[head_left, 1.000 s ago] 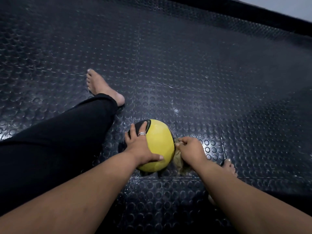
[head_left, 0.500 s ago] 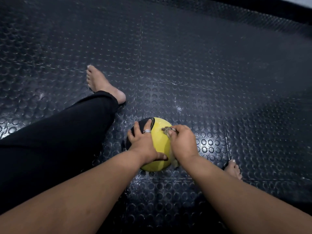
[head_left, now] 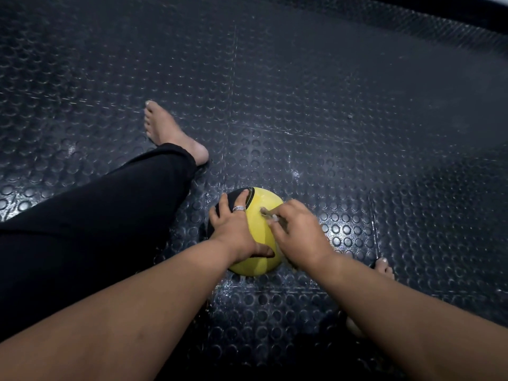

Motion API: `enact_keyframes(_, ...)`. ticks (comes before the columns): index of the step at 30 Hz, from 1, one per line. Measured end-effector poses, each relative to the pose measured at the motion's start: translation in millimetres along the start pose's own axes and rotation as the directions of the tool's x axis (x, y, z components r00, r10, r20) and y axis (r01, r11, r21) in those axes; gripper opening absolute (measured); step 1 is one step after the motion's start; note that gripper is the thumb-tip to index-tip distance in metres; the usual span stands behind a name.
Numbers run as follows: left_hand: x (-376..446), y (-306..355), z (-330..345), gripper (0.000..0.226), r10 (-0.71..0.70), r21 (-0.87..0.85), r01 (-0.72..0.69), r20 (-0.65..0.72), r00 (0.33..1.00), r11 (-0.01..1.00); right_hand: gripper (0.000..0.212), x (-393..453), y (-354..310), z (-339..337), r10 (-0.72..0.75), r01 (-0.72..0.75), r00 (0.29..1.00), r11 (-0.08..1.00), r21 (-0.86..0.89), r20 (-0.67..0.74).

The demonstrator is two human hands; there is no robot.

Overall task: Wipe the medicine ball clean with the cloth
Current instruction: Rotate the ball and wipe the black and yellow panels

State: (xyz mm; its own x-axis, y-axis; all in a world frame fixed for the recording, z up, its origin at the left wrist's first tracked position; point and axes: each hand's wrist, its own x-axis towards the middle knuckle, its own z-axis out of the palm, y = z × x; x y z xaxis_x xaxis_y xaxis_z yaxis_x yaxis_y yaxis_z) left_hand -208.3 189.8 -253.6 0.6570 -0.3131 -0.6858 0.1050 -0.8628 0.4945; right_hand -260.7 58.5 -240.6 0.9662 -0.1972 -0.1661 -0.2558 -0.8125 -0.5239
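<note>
Head view: right hand (head_left: 299, 237) rubs cloth (head_left: 270, 215) atop medicine ball (head_left: 264, 207).

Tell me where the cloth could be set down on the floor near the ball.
Bare studded floor lies right of the medicine ball and beyond it. Crowded: the left side, hemmed by the outstretched leg, and the near side, between both forearms.

The floor (head_left: 330, 119) was dark rubber matting, studded all over with raised round dots. Seams (head_left: 235, 78) divided it into tiles. Light glinted off the studs.
</note>
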Motion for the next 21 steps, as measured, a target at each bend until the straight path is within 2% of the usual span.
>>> enact_keyframes(2,-0.8,1.3,1.7,0.138,0.008,0.02,-0.008,0.01,1.0,1.0,0.013,6.1,4.1,0.4,0.011,-0.011,1.0,1.0,-0.011,-0.008)
enact_keyframes(5,-3.8,5.3,6.8,0.137,0.024,0.075,-0.025,0.016,1.0,0.997,0.016,29.1,11.7,-1.3,0.249,-0.249,0.967,0.969,0.002,-0.055)
enact_keyframes(6,-4.2,5.5,8.3,0.137,0.026,0.082,-0.028,0.021,0.999,0.996,0.017,32.2,12.6,-1.4,0.287,-0.288,0.956,0.958,-0.008,-0.056)
enact_keyframes(8,-2.4,5.1,9.7,0.138,0.029,0.067,-0.03,0.019,0.999,0.997,0.018,27.0,8.3,-2.1,0.267,-0.268,0.962,0.963,-0.015,-0.055)
enact_keyframes(12,-1.6,4.6,11.6,0.138,0.039,0.036,-0.04,0.012,0.999,0.999,0.015,1.4,-0.2,1.3,0.121,-0.122,0.991,0.993,-0.005,-0.054)
enact_keyframes(14,-3.0,7.1,12.7,0.137,0.034,0.055,-0.035,0.014,0.999,0.998,0.015,7.4,7.5,2.7,0.174,-0.173,0.983,0.985,0.024,-0.063)
enact_keyframes(18,-6.0,7.6,14.2,0.136,0.02,0.068,-0.022,0.017,1.0,0.997,0.015,26.9,15.7,0.3,0.402,-0.396,0.914,0.914,0.085,-0.063)
enact_keyframes(19,-6.1,6.8,14.6,0.136,0.021,0.065,-0.022,0.016,1.0,0.998,0.014,25.6,14.3,0.5,0.396,-0.392,0.916,0.917,0.072,-0.065)
enact_keyframes(21,-5.1,4.9,13.6,0.138,0.02,0.049,-0.021,0.017,1.0,0.999,0.013,14.1,6.8,0.4,0.282,-0.281,0.956,0.959,0.031,-0.076)
